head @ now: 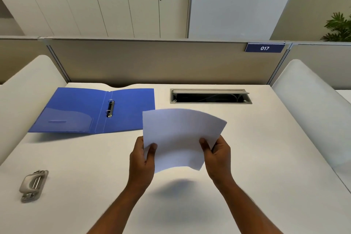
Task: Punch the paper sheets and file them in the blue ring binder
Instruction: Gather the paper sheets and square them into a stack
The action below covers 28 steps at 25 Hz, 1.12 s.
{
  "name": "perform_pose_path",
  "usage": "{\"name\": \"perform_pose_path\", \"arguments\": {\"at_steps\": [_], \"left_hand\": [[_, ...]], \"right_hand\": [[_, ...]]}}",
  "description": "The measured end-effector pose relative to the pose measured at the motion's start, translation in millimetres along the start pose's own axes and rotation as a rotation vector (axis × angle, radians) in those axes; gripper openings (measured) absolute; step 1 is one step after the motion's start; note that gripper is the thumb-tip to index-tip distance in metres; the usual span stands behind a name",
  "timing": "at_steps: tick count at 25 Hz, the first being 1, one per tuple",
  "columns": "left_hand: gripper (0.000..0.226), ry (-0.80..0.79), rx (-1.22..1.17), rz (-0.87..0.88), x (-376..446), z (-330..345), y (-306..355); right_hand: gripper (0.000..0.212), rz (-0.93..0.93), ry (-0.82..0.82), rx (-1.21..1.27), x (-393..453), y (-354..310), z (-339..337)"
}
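Above the middle of the smooth white tabletop (pixel 266 157) we see the paper sheets (pixel 180 138) held up in the air, a thin white stack that bows into a gentle arch and throws a soft shadow on the surface beneath. The left hand (pixel 141 159) pinches the stack's lower left edge, thumb on the face toward us and fingers behind. The right hand (pixel 218 156) pinches the lower right edge the same way, so each grip is clenched on the paper.

To the far left lies the blue ring binder (pixel 76 110), opened flat, its glossy plastic covers spread wide. A clear, slightly shiny pocket sits on its left inner cover, and a short metal ring mechanism (pixel 110 108) with two rings runs beside the spine. The upper left corner of the paper overlaps the binder's right edge in our view.

Near the left front edge rests the hole punch (pixel 33 186), a squat grey metal piece with a rounded lever, well apart from both hands.

Beyond the paper, a rectangular cable hatch (pixel 210 96) with a grey metal frame is set into the tabletop, its flap raised over a dark cavity. A blue tag reading 017 (pixel 264 48) hangs on the beige fabric partition behind.
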<state>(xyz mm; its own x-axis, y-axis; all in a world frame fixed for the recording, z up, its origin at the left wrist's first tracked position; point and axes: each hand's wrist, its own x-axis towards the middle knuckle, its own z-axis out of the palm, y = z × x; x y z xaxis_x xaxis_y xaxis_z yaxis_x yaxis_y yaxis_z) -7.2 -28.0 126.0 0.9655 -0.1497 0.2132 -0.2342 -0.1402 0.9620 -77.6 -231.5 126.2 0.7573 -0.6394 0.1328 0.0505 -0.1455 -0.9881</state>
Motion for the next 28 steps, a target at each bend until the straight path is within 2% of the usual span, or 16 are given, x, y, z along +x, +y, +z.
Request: {"name": "perform_pose_path", "arguments": {"at_steps": [6,10,15,18,21,25,28], "left_hand": [[0.011,-0.041,0.057,-0.107,-13.5,-0.9,-33.7],[0.010,-0.033,0.058,-0.096,-20.9,0.2,-32.6],[0.034,-0.135,0.091,-0.225,-34.9,5.7,-46.9],[0.025,-0.112,0.149,-0.270,-32.0,9.5,-50.5],[0.011,-0.094,0.190,-0.305,-17.5,8.8,-49.6],[0.016,-0.159,0.290,-0.470,-0.2,2.8,-59.9],[0.022,-0.195,0.269,-0.600,1.7,-0.7,-74.7]], "right_hand": [[0.026,0.109,-0.071,-0.131,-13.2,26.7,-2.7],[0.020,0.116,-0.024,-0.097,-18.3,32.2,-5.5],[0.028,0.184,-0.088,-0.188,-33.4,54.0,-4.2],[0.030,0.195,-0.101,-0.248,-31.5,60.4,-8.0],[0.017,0.202,-0.151,-0.256,-20.2,61.6,-14.4],[0.015,0.359,-0.281,-0.149,-9.7,59.7,-17.2],[0.012,0.461,-0.298,-0.115,-8.6,65.2,-14.2]]}}
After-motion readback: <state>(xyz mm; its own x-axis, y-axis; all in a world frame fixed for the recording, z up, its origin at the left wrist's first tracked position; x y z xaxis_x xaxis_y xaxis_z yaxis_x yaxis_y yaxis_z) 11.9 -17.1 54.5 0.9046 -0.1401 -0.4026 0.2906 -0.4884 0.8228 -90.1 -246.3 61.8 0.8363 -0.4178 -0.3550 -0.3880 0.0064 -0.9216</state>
